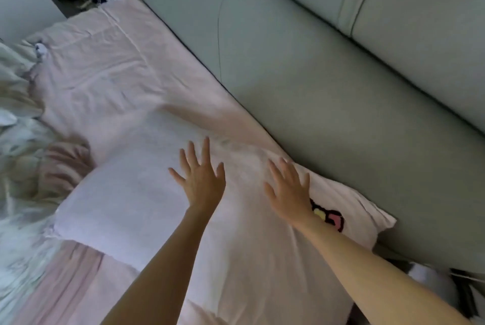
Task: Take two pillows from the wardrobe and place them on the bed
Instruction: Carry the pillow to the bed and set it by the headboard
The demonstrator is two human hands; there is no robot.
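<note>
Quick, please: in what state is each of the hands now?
Left hand: open, fingers spread, flat on the pale pink fabric pillow.
Right hand: open, fingers straight, flat on the same pillow.

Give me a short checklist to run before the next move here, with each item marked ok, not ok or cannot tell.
1. Pillow lies on the bed: ok.
2. Pillow sits close to the headboard: ok.
3. Left hand flat on the pillow, fingers spread, gripping nothing: ok.
4. Right hand flat on the pillow, gripping nothing: ok.
5. Second pillow on the bed: cannot tell; only one is clearly seen.
6. Wardrobe within reach: cannot tell; out of view.
</note>
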